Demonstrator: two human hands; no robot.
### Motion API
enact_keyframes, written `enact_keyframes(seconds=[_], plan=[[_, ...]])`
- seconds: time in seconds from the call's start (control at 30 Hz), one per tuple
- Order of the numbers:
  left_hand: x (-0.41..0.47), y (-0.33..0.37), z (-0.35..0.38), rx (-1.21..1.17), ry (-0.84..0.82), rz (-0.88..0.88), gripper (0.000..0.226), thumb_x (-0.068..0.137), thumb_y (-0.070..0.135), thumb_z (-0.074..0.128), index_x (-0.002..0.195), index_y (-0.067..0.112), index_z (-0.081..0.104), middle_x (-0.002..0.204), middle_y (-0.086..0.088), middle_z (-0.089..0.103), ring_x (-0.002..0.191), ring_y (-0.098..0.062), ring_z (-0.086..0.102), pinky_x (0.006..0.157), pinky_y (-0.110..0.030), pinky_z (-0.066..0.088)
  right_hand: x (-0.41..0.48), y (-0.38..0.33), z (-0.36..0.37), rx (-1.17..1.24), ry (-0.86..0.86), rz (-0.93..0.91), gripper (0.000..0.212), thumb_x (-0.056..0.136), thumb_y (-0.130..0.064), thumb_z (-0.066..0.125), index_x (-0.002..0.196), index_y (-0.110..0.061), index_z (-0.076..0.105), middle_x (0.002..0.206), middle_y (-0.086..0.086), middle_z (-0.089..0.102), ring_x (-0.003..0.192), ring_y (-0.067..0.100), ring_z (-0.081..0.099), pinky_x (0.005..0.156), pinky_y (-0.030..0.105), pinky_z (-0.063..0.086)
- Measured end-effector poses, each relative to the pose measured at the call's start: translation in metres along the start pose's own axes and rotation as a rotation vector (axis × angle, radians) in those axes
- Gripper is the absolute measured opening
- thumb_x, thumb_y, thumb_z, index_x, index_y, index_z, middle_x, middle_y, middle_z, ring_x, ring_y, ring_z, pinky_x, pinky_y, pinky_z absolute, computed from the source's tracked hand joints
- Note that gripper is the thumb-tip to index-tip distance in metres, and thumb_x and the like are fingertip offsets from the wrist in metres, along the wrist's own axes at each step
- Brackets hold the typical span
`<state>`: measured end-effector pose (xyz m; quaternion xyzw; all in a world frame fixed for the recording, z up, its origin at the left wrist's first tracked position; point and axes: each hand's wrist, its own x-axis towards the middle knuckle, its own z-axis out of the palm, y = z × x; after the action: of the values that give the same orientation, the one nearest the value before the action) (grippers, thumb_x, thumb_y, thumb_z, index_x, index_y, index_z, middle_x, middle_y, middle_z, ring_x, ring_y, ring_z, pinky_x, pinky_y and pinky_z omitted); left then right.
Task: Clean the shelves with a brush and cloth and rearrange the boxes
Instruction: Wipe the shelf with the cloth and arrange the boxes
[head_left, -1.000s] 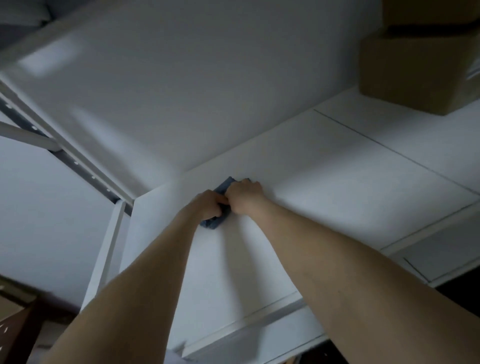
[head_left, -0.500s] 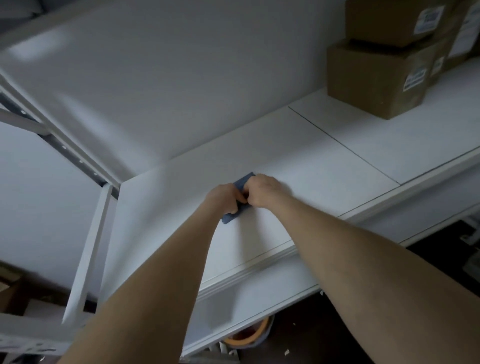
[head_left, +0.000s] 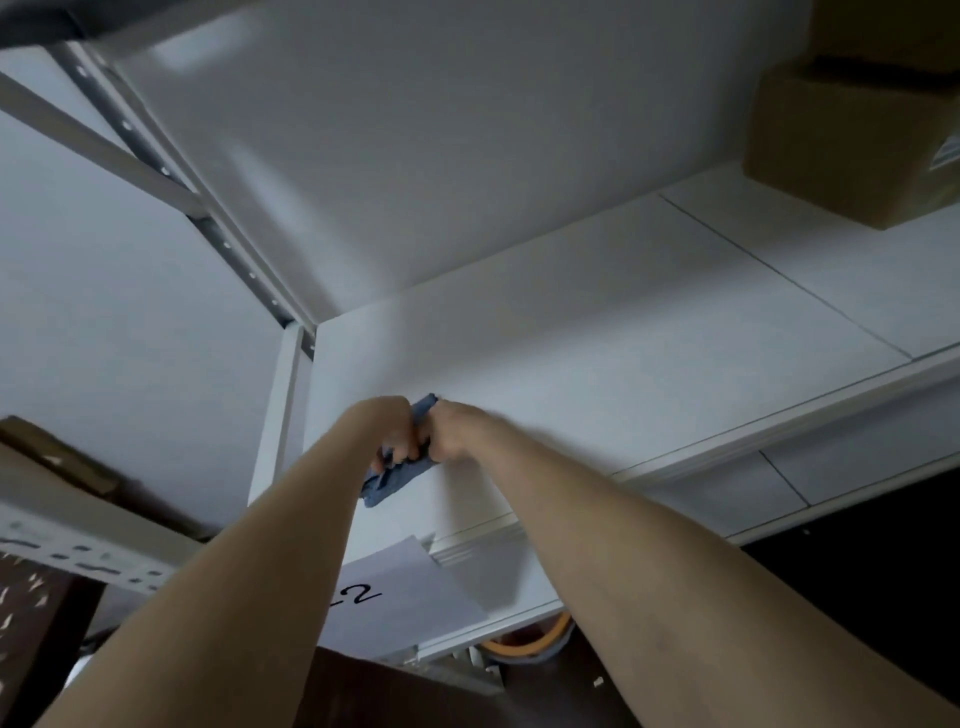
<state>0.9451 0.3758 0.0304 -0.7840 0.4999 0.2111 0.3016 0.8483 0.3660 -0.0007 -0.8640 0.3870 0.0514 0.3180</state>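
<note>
A folded blue cloth (head_left: 396, 479) lies pressed on the white shelf board (head_left: 623, 332), close to its left end. My left hand (head_left: 392, 431) and my right hand (head_left: 452, 428) sit side by side, both gripping the cloth. One corner of the cloth pokes out beyond the knuckles, and a larger fold shows below my left hand. Brown cardboard boxes (head_left: 852, 140) stand stacked at the far right of the same shelf. No brush is in view.
A grey slotted upright (head_left: 171, 171) and a white side post (head_left: 283, 400) frame the shelf's left end. A paper label marked "21" (head_left: 400, 592) hangs at the front edge. Below are a lower shelf beam (head_left: 78, 556) and an orange-rimmed object (head_left: 530, 636).
Both hands have kept hold of the cloth and slid it back toward the shelf's left front part. The view has swung left, so the boxes sit nearer the right edge.
</note>
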Motion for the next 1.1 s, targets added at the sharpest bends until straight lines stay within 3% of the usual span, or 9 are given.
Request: enact_keyframes(seconds=[0.17,0.23,0.43,0.53,0.63,0.8,0.87,0.97,1.1], plan=[[0.007,0.027,-0.011,-0.033,0.023,0.166,0.007,0.073,0.011,0.071,0.078,0.006,0.071,0.059,-0.004,0.07,0.056,-0.015,0.068,0.066,-0.026,0.059,-0.025,0.026,-0.014,0.008,0.003,0.048,0.044,0.075,-0.018,0.076,0.117,-0.018,0.065,0.114,0.005,0.065,0.102,0.024,0.062,0.086,0.03,0.052],[0.006,0.053,-0.015,-0.027,0.037,0.226,0.014,0.072,0.018,0.074,0.069,0.007,0.066,0.049,0.0,0.066,0.047,-0.012,0.065,0.054,-0.021,0.056,-0.039,0.045,-0.022,0.012,0.019,0.111,0.048,0.072,-0.02,0.079,0.118,-0.018,0.064,0.113,0.005,0.066,0.1,0.024,0.063,0.084,0.03,0.052],[-0.023,0.145,-0.032,0.058,0.142,0.485,0.015,0.073,0.029,0.061,0.072,0.014,0.064,0.074,0.0,0.065,0.068,-0.017,0.059,0.067,-0.027,0.05,-0.099,0.121,-0.049,0.039,0.11,0.283,0.048,0.072,-0.013,0.074,0.117,-0.021,0.061,0.106,0.006,0.066,0.093,0.025,0.064,0.074,0.03,0.052],[-0.034,0.192,-0.038,0.094,0.133,0.632,0.026,0.08,0.02,0.055,0.103,0.012,0.065,0.097,-0.005,0.066,0.093,-0.024,0.061,0.086,-0.036,0.049,-0.127,0.161,-0.061,0.042,0.178,0.403,0.041,0.073,-0.009,0.069,0.112,-0.015,0.063,0.104,0.009,0.067,0.091,0.024,0.065,0.073,0.03,0.053],[-0.043,0.242,-0.034,0.051,0.162,0.795,0.038,0.087,0.008,0.053,0.125,0.012,0.055,0.118,-0.007,0.061,0.11,-0.024,0.056,0.093,-0.03,0.043,-0.152,0.204,-0.071,0.042,0.282,0.541,0.034,0.08,-0.009,0.065,0.113,-0.012,0.064,0.107,0.009,0.066,0.094,0.025,0.064,0.079,0.031,0.055],[-0.047,0.308,-0.029,-0.013,0.293,0.911,0.027,0.097,0.02,0.046,0.12,0.011,0.057,0.118,-0.008,0.061,0.11,-0.025,0.056,0.1,-0.039,0.043,-0.178,0.26,-0.084,-0.053,0.459,0.674,0.037,0.09,-0.013,0.054,0.127,-0.013,0.056,0.127,0.01,0.051,0.114,0.029,0.054,0.088,0.034,0.046],[-0.048,0.331,-0.031,-0.012,0.24,0.941,0.035,0.099,0.016,0.04,0.133,0.012,0.047,0.135,-0.01,0.049,0.124,-0.028,0.047,0.108,-0.04,0.036,-0.184,0.278,-0.089,-0.1,0.495,0.704,0.039,0.091,-0.017,0.054,0.13,-0.019,0.053,0.13,0.008,0.045,0.119,0.027,0.048,0.092,0.034,0.043],[-0.043,0.356,-0.033,0.051,0.176,0.899,0.05,0.103,0.022,0.031,0.151,0.021,0.019,0.159,-0.009,0.002,0.146,-0.027,0.01,0.119,-0.04,0.01,-0.185,0.3,-0.092,-0.1,0.525,0.71,0.038,0.093,-0.017,0.054,0.131,-0.021,0.053,0.135,0.008,0.04,0.124,0.026,0.04,0.098,0.032,0.039],[-0.033,0.379,-0.044,0.023,0.22,0.873,0.05,0.102,0.023,0.034,0.15,0.02,0.022,0.159,-0.008,0.004,0.145,-0.028,0.015,0.119,-0.039,0.012,-0.186,0.319,-0.103,-0.071,0.495,0.681,0.043,0.092,-0.023,0.057,0.135,-0.022,0.051,0.145,0.008,0.03,0.135,0.026,0.027,0.105,0.034,0.034]])
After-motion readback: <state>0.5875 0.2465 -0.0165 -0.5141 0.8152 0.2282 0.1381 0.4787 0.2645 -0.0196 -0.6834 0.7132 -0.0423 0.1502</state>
